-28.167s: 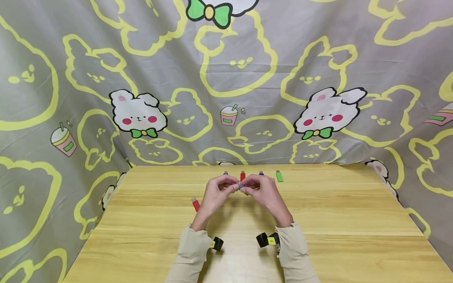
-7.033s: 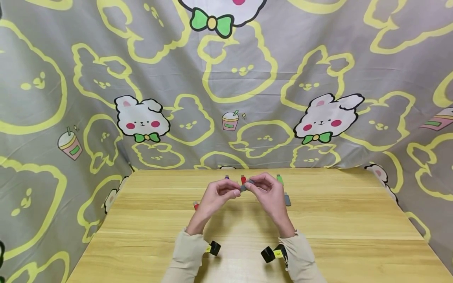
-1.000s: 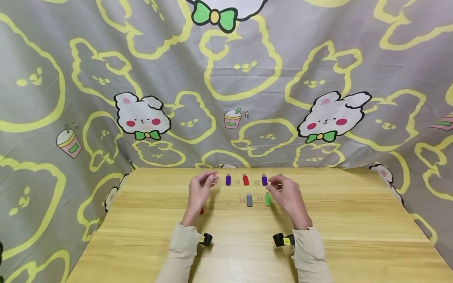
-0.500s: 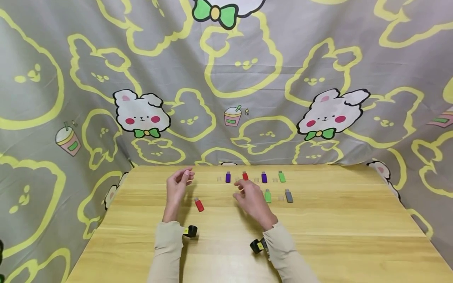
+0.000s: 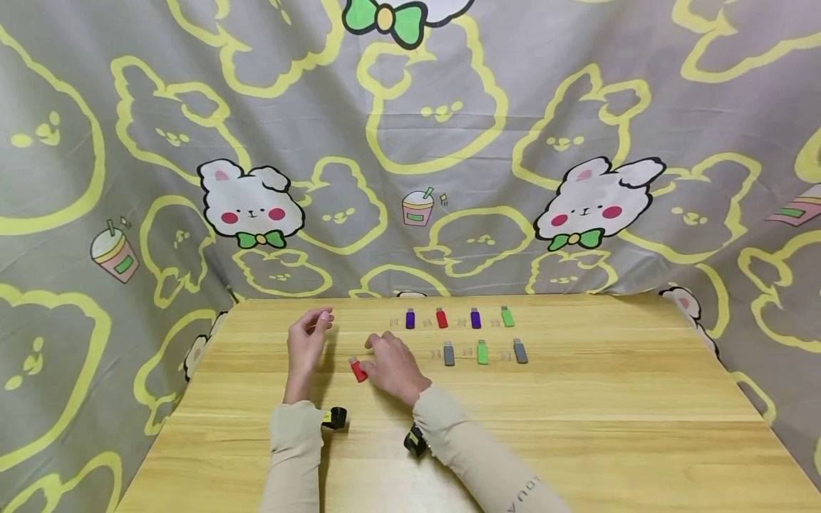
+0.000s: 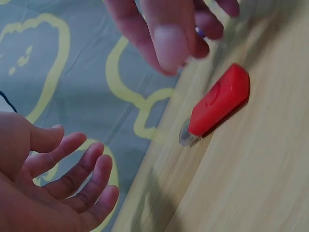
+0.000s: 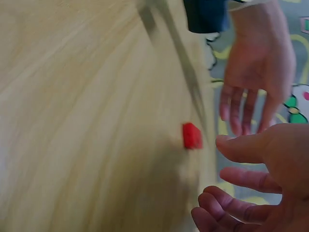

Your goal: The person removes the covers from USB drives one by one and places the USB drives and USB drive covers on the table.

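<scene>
- Half a second ago the right hand [image 5: 393, 367] hovered near the middle of the table; it has now swung left across the body and come down just beside the red drive [image 5: 358, 370]. The left hand [image 5: 306, 340] has hardly shifted.
- Right hand: fingers loosely spread and slightly curled, holding nothing — fingertips close to the drive, contact not clear.
- Left hand: raised off the wood, relaxed, fingers lightly bent, empty; it hangs just left of the drive.
- The red drive [image 6: 219, 102] lies flat on the table [image 5: 577, 413], tilted, apart from the others, with a small clear cap at one end.
- Judged by its look, it is a light, stiff plastic block with smooth, slightly slippery faces. A pinch across its long sides should serve best; the cap end looks the weaker hold.
- Farther out lie two rows: a purple drive [image 5: 410, 318], a red one, another purple and a green one at the back; grey, green and grey in front.
- Pale wood-grain top; behind it hangs a grey rabbit-print cloth [image 5: 449, 142].
</scene>
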The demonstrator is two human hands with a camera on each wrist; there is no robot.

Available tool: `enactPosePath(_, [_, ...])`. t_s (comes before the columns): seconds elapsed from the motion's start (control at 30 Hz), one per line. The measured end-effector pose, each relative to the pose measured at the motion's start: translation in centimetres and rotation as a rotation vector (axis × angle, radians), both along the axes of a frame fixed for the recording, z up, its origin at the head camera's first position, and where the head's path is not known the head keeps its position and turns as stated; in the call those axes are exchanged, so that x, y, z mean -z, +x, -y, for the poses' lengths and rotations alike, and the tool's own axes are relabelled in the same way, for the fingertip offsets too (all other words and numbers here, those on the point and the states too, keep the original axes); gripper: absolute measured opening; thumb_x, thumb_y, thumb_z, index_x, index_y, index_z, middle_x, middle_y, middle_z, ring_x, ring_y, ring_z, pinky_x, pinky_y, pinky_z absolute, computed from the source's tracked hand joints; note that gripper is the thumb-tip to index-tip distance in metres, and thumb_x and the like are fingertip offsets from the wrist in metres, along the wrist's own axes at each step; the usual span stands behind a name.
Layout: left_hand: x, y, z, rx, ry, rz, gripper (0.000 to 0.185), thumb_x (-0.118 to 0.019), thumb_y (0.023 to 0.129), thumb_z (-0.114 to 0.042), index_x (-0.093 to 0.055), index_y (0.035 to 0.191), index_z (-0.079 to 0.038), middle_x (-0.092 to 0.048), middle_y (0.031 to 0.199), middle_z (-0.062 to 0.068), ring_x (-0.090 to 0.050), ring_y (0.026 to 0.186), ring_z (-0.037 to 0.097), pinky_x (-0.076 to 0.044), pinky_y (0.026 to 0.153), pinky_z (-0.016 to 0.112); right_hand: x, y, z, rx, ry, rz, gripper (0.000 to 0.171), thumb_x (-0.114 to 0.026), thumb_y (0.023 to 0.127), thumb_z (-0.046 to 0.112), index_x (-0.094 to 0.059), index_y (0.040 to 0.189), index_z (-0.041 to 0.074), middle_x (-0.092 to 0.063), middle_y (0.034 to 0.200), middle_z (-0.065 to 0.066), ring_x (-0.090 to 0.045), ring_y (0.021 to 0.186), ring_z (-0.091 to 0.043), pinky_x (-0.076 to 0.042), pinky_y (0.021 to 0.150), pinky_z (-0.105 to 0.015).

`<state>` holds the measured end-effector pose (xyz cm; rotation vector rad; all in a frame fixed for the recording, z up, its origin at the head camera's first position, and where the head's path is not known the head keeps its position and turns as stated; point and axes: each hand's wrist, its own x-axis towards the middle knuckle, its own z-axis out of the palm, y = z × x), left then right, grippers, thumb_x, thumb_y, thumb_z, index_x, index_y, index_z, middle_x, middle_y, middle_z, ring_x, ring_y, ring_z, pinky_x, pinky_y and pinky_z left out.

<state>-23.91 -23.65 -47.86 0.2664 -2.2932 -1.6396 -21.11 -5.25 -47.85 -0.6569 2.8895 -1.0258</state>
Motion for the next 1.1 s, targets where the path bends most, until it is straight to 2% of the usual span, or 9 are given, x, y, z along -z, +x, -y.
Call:
enactPosePath(0.1, [-0.1, 0.1, 0.2, -0.005, -0.005, 0.022, 0.027, -0.055, 0.108, -0.014, -0.069, 0.124, 0.002, -0.071, 0.117, 0.023, -0.067, 0.103, 0.032, -0.048, 0.077, 0.012, 0.4, -0.3, 1.1, -0.008, 0.027, -0.025, 0.026, -0.079, 0.091, 0.017, -0.072, 0.109, 0.000, -0.067, 0.101, -0.012, -0.064, 0.090, -0.027, -0.057, 0.078, -0.035])
enactPosePath(0.23, [-0.3, 0.0, 0.3, -0.007, -0.005, 0.024, 0.027, -0.055, 0.108, -0.015, -0.069, 0.123, 0.002, -0.071, 0.116, 0.023, -0.066, 0.103, 0.031, -0.048, 0.077, 0.013, 0.3, -0.5, 2.0, -0.006, 0.077, -0.063, 0.016, -0.082, 0.086, 0.014, -0.069, 0.089, 0.004, -0.060, 0.085, -0.006, -0.058, 0.078, -0.021, -0.052, 0.067, -0.030])
enactPosePath(0.33, [-0.3, 0.0, 0.3, -0.003, -0.001, 0.016, 0.027, -0.056, 0.107, -0.014, -0.069, 0.123, 0.003, -0.071, 0.116, 0.024, -0.067, 0.104, 0.035, -0.050, 0.079, 0.016, 0.0, -0.5, 2.4, -0.009, 0.102, -0.045, 0.019, -0.080, 0.085, 0.008, -0.063, 0.077, 0.009, -0.054, 0.076, -0.001, -0.053, 0.071, -0.016, -0.049, 0.063, -0.028])
enactPosePath(0.5, [-0.4, 0.0, 0.1, 0.011, 0.009, 0.017, 0.028, -0.056, 0.107, -0.014, -0.069, 0.123, 0.005, -0.071, 0.116, 0.024, -0.066, 0.106, 0.038, -0.054, 0.088, 0.030, -0.2, -0.5, 2.2, -0.029, 0.063, 0.025, 0.025, -0.073, 0.083, -0.007, -0.062, 0.069, 0.011, -0.058, 0.070, 0.002, -0.054, 0.065, -0.013, -0.050, 0.063, -0.027])
enactPosePath(0.63, [-0.5, 0.1, -0.1, 0.033, 0.016, 0.025, 0.029, -0.056, 0.107, -0.014, -0.068, 0.125, 0.005, -0.070, 0.116, 0.024, -0.066, 0.106, 0.035, -0.054, 0.093, 0.041, -0.4, -0.3, 1.3, -0.022, 0.009, 0.055, 0.020, -0.073, 0.081, -0.010, -0.068, 0.076, 0.009, -0.064, 0.076, 0.003, -0.057, 0.068, -0.011, -0.052, 0.066, -0.025])
enactPosePath(0.83, [-0.8, 0.4, -1.0, 0.104, -0.006, 0.025, 0.030, -0.055, 0.108, -0.014, -0.066, 0.125, 0.007, -0.070, 0.117, 0.024, -0.065, 0.107, 0.035, -0.054, 0.094, 0.044, -1.3, 0.3, -0.9, -0.003, -0.092, 0.067, 0.012, -0.073, 0.087, -0.005, -0.074, 0.089, 0.006, -0.070, 0.084, 0.000, -0.061, 0.072, -0.011, -0.053, 0.067, -0.026])
enactPosePath(1.1, [-0.9, 0.6, -3.3, 0.226, -0.007, 0.009, 0.028, -0.057, 0.106, -0.012, -0.067, 0.122, 0.009, -0.070, 0.115, 0.026, -0.066, 0.109, 0.041, -0.055, 0.095, 0.046, -3.0, 0.7, -4.8, 0.022, -0.172, 0.099, 0.014, -0.070, 0.089, -0.007, -0.071, 0.095, 0.006, -0.065, 0.083, -0.002, -0.057, 0.074, -0.012, -0.051, 0.066, -0.026])
